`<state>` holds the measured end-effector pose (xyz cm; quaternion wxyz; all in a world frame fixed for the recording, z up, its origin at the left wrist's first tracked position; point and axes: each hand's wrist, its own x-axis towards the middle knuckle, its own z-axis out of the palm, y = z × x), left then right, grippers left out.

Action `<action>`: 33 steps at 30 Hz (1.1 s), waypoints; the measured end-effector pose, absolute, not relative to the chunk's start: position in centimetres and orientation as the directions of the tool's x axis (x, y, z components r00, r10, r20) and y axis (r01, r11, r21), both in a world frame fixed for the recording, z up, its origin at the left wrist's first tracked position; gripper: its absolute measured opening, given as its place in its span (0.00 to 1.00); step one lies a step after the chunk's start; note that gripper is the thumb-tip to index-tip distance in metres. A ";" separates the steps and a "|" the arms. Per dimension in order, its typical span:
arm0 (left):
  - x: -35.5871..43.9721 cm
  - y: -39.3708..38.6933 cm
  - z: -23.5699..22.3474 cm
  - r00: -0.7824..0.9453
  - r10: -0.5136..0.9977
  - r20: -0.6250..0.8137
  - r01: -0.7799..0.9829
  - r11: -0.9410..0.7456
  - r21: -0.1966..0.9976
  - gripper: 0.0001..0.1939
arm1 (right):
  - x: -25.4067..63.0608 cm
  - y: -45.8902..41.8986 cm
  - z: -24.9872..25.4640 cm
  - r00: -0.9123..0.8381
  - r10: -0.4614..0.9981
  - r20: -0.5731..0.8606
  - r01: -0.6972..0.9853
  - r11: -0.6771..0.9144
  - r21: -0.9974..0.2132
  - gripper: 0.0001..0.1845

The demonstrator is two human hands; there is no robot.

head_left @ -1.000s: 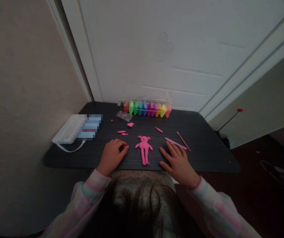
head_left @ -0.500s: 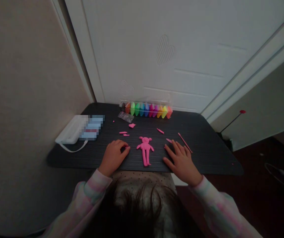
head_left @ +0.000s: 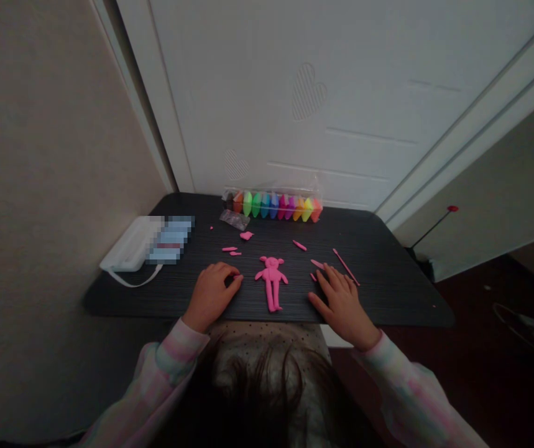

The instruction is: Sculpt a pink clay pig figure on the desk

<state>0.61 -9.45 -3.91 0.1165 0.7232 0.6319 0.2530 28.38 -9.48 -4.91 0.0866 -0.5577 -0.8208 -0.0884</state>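
A flat pink clay figure (head_left: 272,283) with round ears, two arms and long legs lies on the dark table between my hands. My left hand (head_left: 213,295) rests left of it, thumb and forefinger curled together; something small and pinkish shows at the tips, too small to name. To the right, my right hand (head_left: 341,305) lies with its fingers spread, holding nothing. A short pink clay piece (head_left: 313,277) is just beside its forefinger. Those fingers partly cover a pink modelling knife (head_left: 317,264). A thin pink stick tool (head_left: 346,267) lies beyond them.
At the back stands a clear pack of coloured clay (head_left: 273,205), with a crumpled plastic wrapper (head_left: 235,219) before it. Pink scraps (head_left: 247,236), small pink pieces (head_left: 230,249) and a pink rod (head_left: 299,245) lie about. A white strapped device (head_left: 132,244) sits at left.
My right hand has shifted slightly right, over the modelling knife, and its forefinger has come away from the short pink clay piece. My left hand and the figure stay put.
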 end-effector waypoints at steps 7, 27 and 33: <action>0.7 -9.5 -3.9 0.071 0.973 0.221 0.853 -0.174 0.493 0.11 | 28.3 -9.8 -4.7 -0.395 0.884 0.250 0.918 0.389 0.073 0.27; 0.6 -9.5 -3.8 0.074 0.971 0.226 0.853 -0.179 0.490 0.11 | 28.0 -9.3 -4.0 -0.413 0.889 0.196 0.911 0.402 0.096 0.25; 0.6 -9.5 -4.0 0.070 0.971 0.227 0.854 -0.176 0.490 0.11 | 28.2 -9.2 -4.2 -0.463 0.867 0.186 0.886 0.455 0.086 0.26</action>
